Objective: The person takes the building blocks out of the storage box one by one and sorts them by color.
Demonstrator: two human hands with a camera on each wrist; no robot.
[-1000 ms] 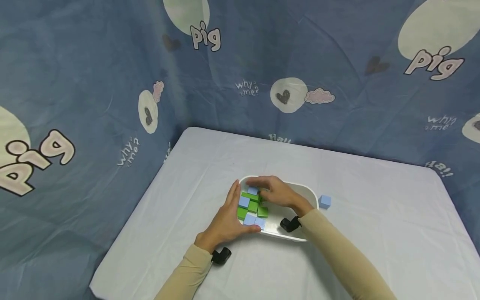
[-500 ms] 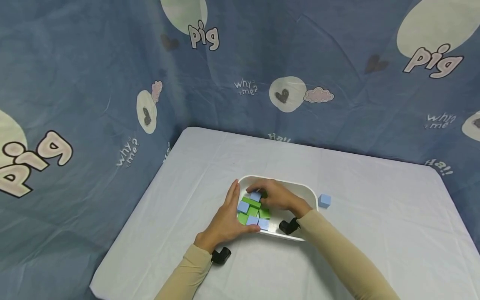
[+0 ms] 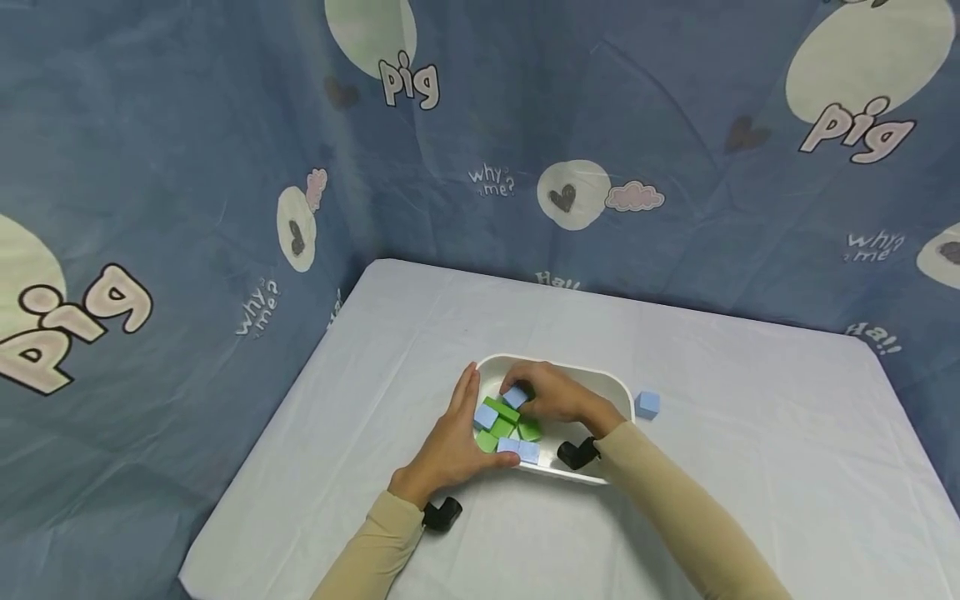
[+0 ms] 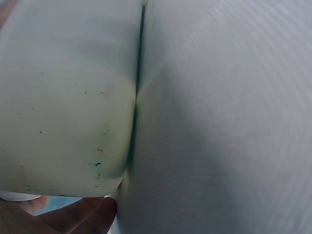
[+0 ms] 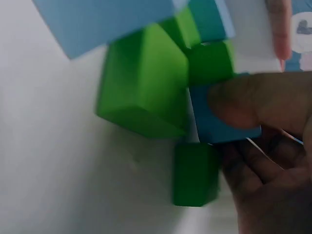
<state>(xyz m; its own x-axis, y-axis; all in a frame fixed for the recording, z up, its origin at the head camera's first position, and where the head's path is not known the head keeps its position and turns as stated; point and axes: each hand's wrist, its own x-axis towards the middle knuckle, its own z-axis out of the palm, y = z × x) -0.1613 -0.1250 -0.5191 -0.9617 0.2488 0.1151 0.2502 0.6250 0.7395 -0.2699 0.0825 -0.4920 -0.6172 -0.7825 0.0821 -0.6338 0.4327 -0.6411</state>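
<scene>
A white plastic bin (image 3: 600, 382) holds several blue and green cubes at its left end. My left hand (image 3: 448, 437) holds that end, its fingers along the left wall and its thumb on the near rim. In the left wrist view, the bin's outer wall (image 4: 63, 107) hides most of that hand. My right hand (image 3: 553, 393) reaches inside and pinches a blue cube (image 3: 514, 396), which is tilted. The right wrist view shows the thumb on the blue cube (image 5: 202, 117), with green cubes (image 5: 146, 87) beside it. Another blue cube (image 3: 486, 416) lies by the left wall.
Outside the bin, a single blue cube (image 3: 647, 405) sits on the white-covered table (image 3: 735, 467), just right of the bin. A blue printed cloth (image 3: 465, 108) hangs behind and to the left.
My right hand has moved slightly nearer, and the blue cube at its fingers has shifted right and nearer. Several green and blue cubes have slid a little. The left hand stays in place.
</scene>
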